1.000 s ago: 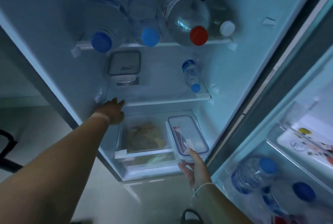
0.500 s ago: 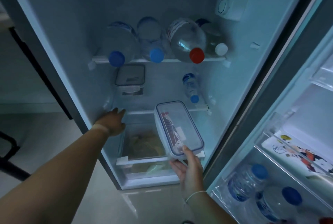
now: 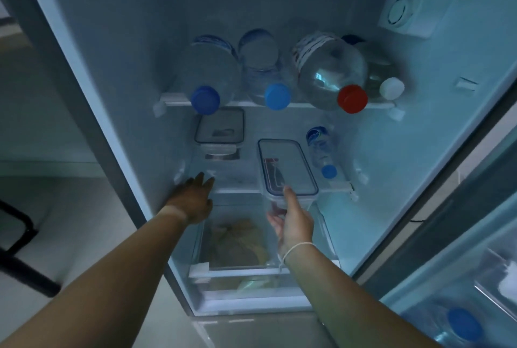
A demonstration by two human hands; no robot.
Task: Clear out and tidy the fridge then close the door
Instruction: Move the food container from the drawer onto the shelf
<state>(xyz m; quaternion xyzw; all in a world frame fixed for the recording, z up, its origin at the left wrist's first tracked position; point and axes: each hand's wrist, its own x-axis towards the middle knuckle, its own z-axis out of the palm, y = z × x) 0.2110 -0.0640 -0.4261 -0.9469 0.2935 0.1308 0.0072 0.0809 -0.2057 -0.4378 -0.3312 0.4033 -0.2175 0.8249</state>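
The fridge stands open in front of me. My right hand (image 3: 293, 221) grips the near end of a clear rectangular container (image 3: 286, 170) with a blue-rimmed lid, thumb on top, and most of it lies over the middle shelf (image 3: 338, 187). My left hand (image 3: 193, 199) rests flat with fingers apart on the left front end of that shelf, holding nothing. A second lidded container (image 3: 219, 128) sits at the back left of the shelf, and a small water bottle (image 3: 321, 150) lies to the right of the held container.
Several large water bottles (image 3: 330, 73) lie on the top shelf, caps toward me. The crisper drawer (image 3: 235, 244) below holds brownish bagged food. The open door (image 3: 461, 322) at right carries a blue-capped bottle. A dark chair leg (image 3: 19, 252) is at left.
My right hand has lifted the clear container from beside the crisper drawer up and forward onto the middle shelf. My left hand stays at the shelf's left edge.
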